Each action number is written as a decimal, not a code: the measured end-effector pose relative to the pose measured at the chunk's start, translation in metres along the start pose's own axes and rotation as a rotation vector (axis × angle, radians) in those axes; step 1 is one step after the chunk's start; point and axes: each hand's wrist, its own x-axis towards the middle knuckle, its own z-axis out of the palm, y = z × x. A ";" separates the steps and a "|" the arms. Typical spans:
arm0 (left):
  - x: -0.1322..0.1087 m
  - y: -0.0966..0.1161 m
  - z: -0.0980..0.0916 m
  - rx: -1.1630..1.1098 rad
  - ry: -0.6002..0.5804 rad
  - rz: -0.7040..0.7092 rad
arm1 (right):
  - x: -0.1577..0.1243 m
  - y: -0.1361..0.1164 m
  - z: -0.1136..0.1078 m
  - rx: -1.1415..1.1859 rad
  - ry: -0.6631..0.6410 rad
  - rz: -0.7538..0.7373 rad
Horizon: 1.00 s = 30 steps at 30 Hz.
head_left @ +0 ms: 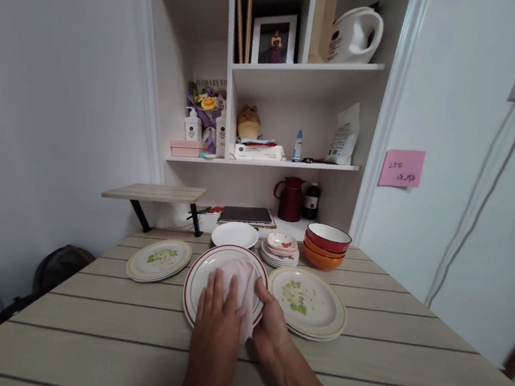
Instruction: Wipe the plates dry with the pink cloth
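A white plate with red rim lines [193, 285] is held tilted towards me above the table. My right hand [271, 321] grips its right edge, the thumb over the rim and the other fingers mostly hidden behind. A pale pink cloth [244, 278] lies across the plate's face and hangs over its lower right edge. My left hand [221, 303] presses the cloth against the plate, its fingers stretched out over it. To the right sits a stack of cream plates with a green leaf pattern [319, 302]. More leaf-patterned plates [166, 260] are stacked at the left.
Behind the held plate stand white plates [235, 235], small dishes [279, 254] and stacked red and orange bowls [325, 247]. A small wooden riser [155, 192] is at the back left. A laptop [246, 214] and a red jug [291, 200] rest below the shelves.
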 end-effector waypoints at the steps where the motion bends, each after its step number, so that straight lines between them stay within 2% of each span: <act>1: 0.005 0.003 -0.002 0.026 -0.016 -0.016 | 0.001 0.002 -0.001 -0.005 -0.022 0.003; 4: 0.017 0.011 -0.007 0.072 -0.039 -0.033 | 0.003 0.005 -0.002 0.015 -0.080 -0.003; 9: 0.018 0.014 -0.016 0.054 -0.068 0.103 | -0.002 0.002 0.001 0.021 -0.106 -0.017; 12: 0.000 -0.003 -0.017 0.103 -0.029 0.181 | -0.005 -0.003 0.003 0.006 -0.078 0.002; 15: -0.024 -0.032 -0.020 0.198 0.078 0.208 | -0.005 -0.007 0.004 -0.004 -0.116 -0.029; 18: -0.035 -0.058 -0.025 0.284 0.136 0.145 | -0.002 -0.004 0.003 -0.019 -0.095 -0.066; 20: -0.029 -0.067 -0.031 0.313 0.131 0.075 | -0.001 0.002 0.002 -0.030 -0.076 -0.070; 23: -0.003 -0.064 -0.035 0.312 0.114 -0.014 | -0.001 0.014 0.003 -0.049 -0.139 -0.003; 26: 0.024 -0.050 -0.028 0.256 0.086 -0.035 | -0.004 0.021 0.004 -0.076 -0.175 0.072; 28: 0.031 -0.037 -0.019 0.197 0.062 0.044 | -0.005 0.020 0.003 -0.070 -0.157 0.072; 30: 0.027 -0.025 -0.009 0.141 0.038 0.162 | -0.005 0.015 0.002 -0.046 -0.118 0.047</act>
